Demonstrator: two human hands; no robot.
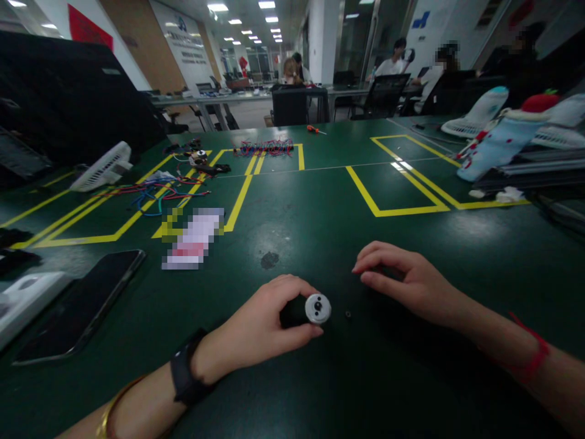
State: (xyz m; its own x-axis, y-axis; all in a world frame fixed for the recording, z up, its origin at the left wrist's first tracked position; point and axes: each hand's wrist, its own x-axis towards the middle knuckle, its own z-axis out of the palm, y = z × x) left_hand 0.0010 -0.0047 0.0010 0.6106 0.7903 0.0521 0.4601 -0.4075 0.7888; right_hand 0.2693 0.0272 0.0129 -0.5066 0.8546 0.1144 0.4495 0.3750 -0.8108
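Note:
My left hand (pixel 269 323) is wrapped round a small black cylinder with a round white end cap (pixel 317 308), which lies on its side on the green table top (pixel 320 201). A tiny dark ring-like part (pixel 348 314) lies on the table just right of the cap. My right hand (pixel 402 277) rests on the table to the right, fingers curled and pressed down on something dark that I cannot make out. A black band sits on my left wrist, a red string on my right.
A black phone (pixel 82 305) and a white box (pixel 25 299) lie at the left. Farther back are coloured wires (pixel 155 195), a white fan (pixel 103 167), a wire bundle (pixel 265 147), a screwdriver (pixel 315 130). Yellow tape marks boxes. Clutter at the right (pixel 503 146). People sit at desks behind.

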